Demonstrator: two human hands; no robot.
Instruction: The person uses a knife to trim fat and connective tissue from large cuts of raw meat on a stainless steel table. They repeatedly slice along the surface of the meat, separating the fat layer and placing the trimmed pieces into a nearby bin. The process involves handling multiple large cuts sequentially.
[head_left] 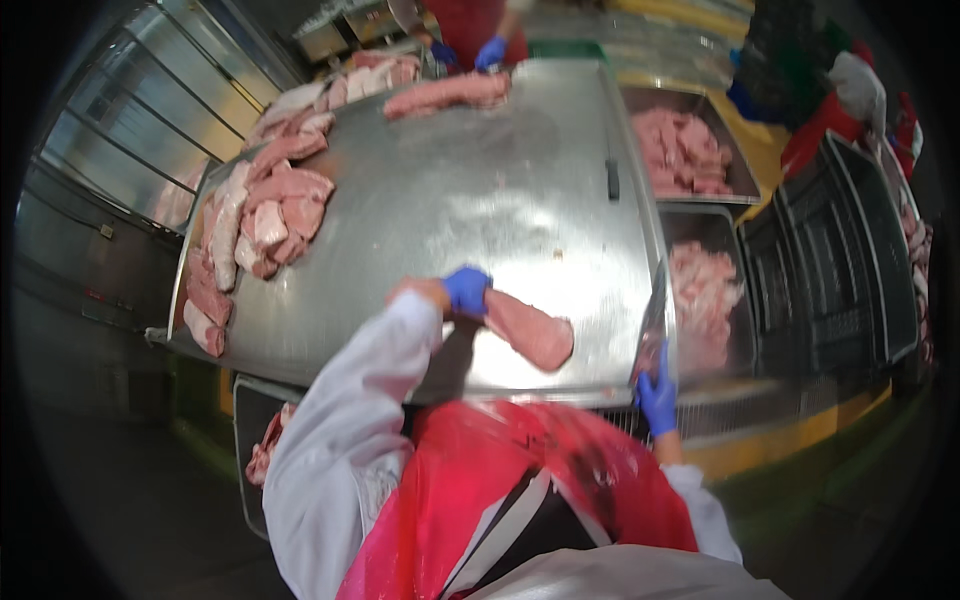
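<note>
My left hand (466,290), in a blue glove, is closed around a long strip of pink meat (532,329) near the front edge of the steel table (450,190). The meat sticks out on both sides of my grip, and its thick right end rests on the steel. At the table's right front corner, my gloved right hand (657,398) is closed on a knife (654,318). The knife's long blade points away from me along the table's right edge. Its handle is mostly hidden in my fingers.
A pile of meat (270,215) covers the table's left side. A dark-handled tool (612,178) lies near the right edge. Two bins of cut meat (680,150) stand to the right, beside dark crates (845,250). Across the table, a gloved co-worker (470,35) stands behind another meat strip (447,94).
</note>
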